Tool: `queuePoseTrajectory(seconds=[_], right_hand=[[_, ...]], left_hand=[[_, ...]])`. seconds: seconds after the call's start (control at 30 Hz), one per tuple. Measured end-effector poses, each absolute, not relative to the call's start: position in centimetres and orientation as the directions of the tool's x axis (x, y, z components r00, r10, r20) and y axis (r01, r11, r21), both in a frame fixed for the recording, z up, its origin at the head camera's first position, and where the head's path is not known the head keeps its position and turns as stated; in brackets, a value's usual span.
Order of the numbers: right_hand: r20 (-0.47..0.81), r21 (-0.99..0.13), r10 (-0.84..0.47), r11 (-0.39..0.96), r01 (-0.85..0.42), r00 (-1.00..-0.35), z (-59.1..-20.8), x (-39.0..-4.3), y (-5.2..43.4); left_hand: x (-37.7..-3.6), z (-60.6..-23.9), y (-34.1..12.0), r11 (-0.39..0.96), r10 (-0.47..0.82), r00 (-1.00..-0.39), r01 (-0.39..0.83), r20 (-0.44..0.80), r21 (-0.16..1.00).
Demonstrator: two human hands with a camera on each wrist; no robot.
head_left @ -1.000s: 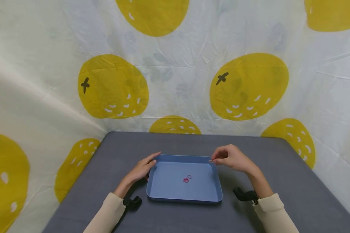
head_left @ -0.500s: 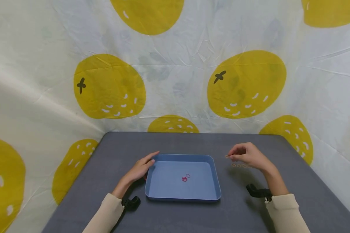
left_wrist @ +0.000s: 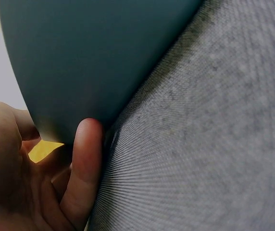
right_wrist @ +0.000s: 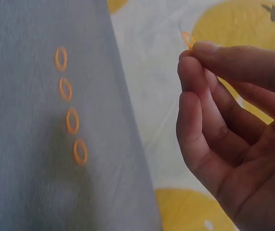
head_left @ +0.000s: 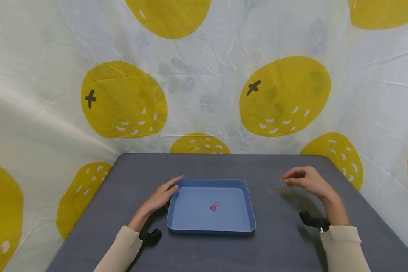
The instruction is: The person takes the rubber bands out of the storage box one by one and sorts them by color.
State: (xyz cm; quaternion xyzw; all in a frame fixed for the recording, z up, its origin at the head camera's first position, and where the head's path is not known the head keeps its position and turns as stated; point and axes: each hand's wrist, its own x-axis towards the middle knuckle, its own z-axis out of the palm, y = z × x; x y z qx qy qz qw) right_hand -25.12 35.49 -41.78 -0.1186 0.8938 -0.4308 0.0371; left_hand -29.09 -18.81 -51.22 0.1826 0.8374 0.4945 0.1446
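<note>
Right hand (head_left: 307, 180) pinches an orange band (right_wrist: 188, 39) above four orange bands (head_left: 279, 192) at the tray's (head_left: 248, 204) 3 o'clock, left hand (head_left: 159, 197) rests relaxed against it.

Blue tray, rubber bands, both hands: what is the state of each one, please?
blue tray: flat on the grey table, holds the pink bands.
pink bands: lying loose in the tray.
four orange bands: in a row on the table, right of the tray.
orange band: pinched above the table.
left hand: fingers straight, touching the tray's left edge.
right hand: pinches the orange band.
</note>
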Motion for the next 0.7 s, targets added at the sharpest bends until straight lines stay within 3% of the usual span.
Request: queuePoseTrajectory(seconds=[0.7], right_hand=[[-0.077, -0.739, -0.132, 0.673, -0.032, -0.988, -44.0, -24.7, 39.3]], left_hand=[[-29.2, -51.4, -18.8, 0.455, 0.429, -0.901, 0.148, -0.070, 0.878]])
